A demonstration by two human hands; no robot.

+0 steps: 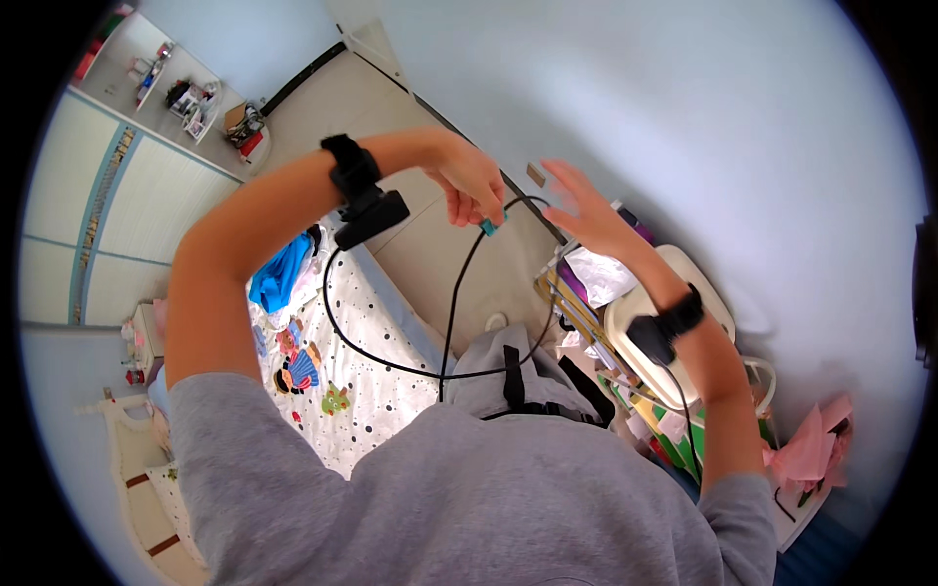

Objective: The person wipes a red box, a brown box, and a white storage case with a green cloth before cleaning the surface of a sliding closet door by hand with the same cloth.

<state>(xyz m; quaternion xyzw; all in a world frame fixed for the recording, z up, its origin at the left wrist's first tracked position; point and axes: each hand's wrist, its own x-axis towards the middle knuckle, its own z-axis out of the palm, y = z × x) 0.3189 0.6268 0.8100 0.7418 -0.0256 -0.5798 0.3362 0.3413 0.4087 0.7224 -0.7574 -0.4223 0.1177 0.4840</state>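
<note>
My left hand hangs fingers-down in front of the wall, its thumb and fingertips closed on a small teal piece. The piece is too small to make out its kind. A black cable runs right beside it, looping across in front of my body. Higher toward the wall, my right hand is raised with its fingers apart and holds nothing I can see. Its fingers are near the cable's upper bend; whether they touch it I cannot tell. Both wrists wear black straps with small black boxes.
To the left lies a bed with a spotted, cartoon-printed sheet and a blue cloth. At the right, a cluttered rack and a cream-coloured container stand against the pale wall. Pink wrapping sits at the far right.
</note>
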